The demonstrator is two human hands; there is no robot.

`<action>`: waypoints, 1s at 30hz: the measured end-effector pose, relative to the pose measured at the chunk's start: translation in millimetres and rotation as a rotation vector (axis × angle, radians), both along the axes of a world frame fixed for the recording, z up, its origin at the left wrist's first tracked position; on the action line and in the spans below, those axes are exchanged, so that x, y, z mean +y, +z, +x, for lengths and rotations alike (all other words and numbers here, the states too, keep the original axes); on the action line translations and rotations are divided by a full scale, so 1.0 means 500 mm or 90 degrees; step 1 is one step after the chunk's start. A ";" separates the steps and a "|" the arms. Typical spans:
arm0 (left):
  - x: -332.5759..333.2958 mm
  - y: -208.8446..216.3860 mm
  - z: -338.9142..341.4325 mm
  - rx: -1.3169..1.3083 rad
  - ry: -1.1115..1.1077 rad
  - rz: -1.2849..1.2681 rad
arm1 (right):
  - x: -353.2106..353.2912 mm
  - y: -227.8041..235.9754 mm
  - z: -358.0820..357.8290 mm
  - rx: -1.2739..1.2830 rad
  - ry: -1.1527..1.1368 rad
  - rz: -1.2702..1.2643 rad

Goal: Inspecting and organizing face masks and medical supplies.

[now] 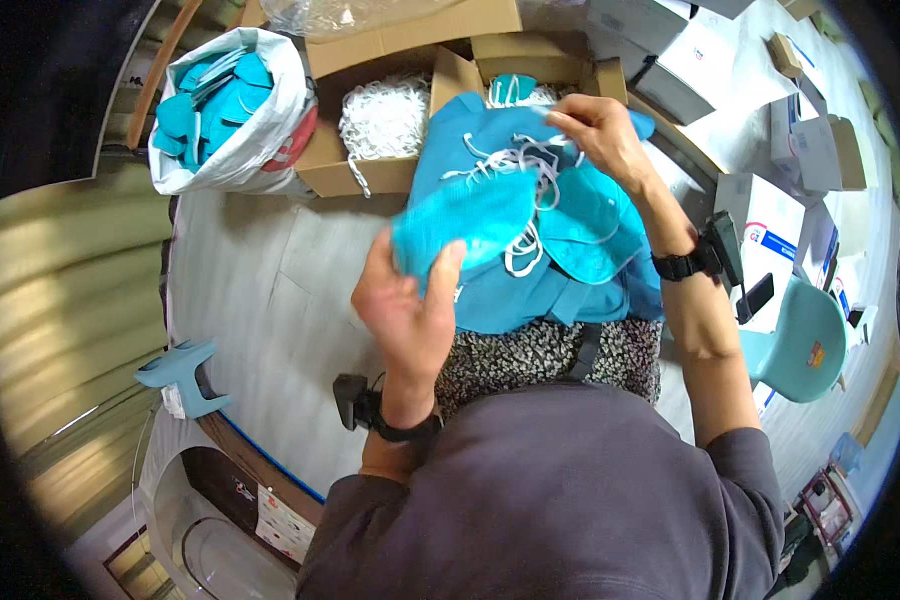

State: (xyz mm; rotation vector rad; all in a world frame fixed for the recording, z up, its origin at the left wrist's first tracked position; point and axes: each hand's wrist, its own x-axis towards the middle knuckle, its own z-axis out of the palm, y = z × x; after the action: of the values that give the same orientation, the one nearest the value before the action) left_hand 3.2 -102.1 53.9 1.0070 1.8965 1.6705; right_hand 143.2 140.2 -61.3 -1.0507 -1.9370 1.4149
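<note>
A teal face mask (465, 222), smeared by motion, is held up over my lap in my left hand (410, 310), thumb on its near side. My right hand (598, 135) is raised farther off, thumb and forefinger pinched on a pale, blurred cord. Beneath both hands a blue cloth (510, 300) covers my lap. On its right side lie teal face masks (595, 225), partly overlapping. White elastic cords (525, 165) lie loosely tangled on the cloth between the hands, some trailing near the masks.
Beyond my lap, one cardboard box (370, 180) holds a heap of white cords (385, 118); a second box (610, 80) holds a teal mask and cords. A white sack (280, 95) full of teal masks stands far left. A blue-green stool (185, 378) is left, a chair (805, 340) right.
</note>
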 end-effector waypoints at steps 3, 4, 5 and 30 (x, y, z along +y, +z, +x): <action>0.065 -0.011 0.013 0.273 -0.051 0.014 | -0.022 0.074 0.026 -0.003 0.093 -0.103; 0.079 -0.035 0.023 0.251 -0.151 0.031 | -0.013 0.061 0.047 -0.073 0.009 -0.015; 0.100 -0.053 0.045 0.328 -0.189 0.039 | -0.005 0.035 0.072 -0.142 -0.075 0.073; 0.058 -0.119 -0.047 -0.529 0.053 0.121 | -0.022 -0.010 0.002 -0.179 0.142 0.110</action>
State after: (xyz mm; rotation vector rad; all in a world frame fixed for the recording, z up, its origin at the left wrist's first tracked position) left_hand -20.4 -73.2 -5.7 0.1999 1.2484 1.9245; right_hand 144.2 129.1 -66.5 -1.0218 -2.3963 1.2353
